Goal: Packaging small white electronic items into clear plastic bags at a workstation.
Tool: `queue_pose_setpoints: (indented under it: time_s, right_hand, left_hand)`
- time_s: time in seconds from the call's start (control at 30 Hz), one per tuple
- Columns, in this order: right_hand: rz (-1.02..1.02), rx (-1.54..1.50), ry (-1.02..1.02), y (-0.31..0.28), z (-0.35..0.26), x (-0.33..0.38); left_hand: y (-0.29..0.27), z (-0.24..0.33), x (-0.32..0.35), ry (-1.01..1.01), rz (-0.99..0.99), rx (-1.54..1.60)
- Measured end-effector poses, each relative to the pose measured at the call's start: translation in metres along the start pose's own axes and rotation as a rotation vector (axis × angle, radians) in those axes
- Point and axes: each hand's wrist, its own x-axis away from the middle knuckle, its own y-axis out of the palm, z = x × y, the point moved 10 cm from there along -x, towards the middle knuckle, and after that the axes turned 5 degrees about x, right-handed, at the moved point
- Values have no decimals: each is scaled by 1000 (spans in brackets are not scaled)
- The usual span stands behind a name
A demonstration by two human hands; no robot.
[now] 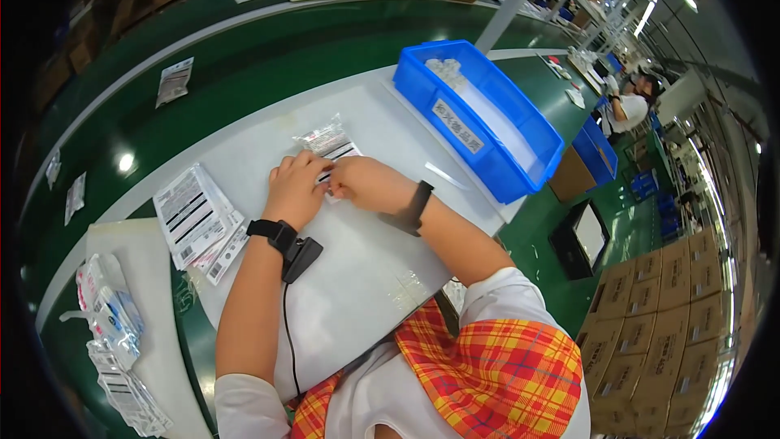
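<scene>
On the white work board, both my hands are closed at a small plastic packet with a printed white face and a clear, crinkled far end. My left hand lies over its left side, fingers curled onto it. My right hand pinches at its near edge, thumb and fingertips meeting those of the left. The fingers hide the packet's near part. Left of my left hand is a fanned pile of flat printed packets, white with black bars.
A blue bin with a white sheet and small clear bags stands at the far right of the board. Loose packets lie on the green conveyor. More plastic packs rest at left. Cartons are stacked right; a person is beyond.
</scene>
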Motion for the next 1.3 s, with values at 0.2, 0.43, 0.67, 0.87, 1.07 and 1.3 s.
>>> queue_pose_setpoints:
  time_s: [0.2, 0.43, 0.67, 0.87, 1.07, 1.3]
  right_hand:
    - [-69, 49, -235, -24, -18, 39]
    - [1040, -571, 415, -201, 101, 332]
    - [263, 779, 1384, 10, 212, 613]
    - [1217, 107, 738, -169, 75, 348]
    - [259, -191, 313, -73, 16, 49]
    - [-275, 11, 416, -18, 88, -18]
  left_hand:
    - [-1, 6, 0, -21, -17, 17]
    - [-14, 13, 12, 16, -18, 21]
    - [-4, 23, -6, 19, 33, -68]
    - [-10, 19, 4, 48, 68, -195]
    - [-22, 19, 15, -84, 117, -320]
    - [-20, 8, 19, -134, 125, -271]
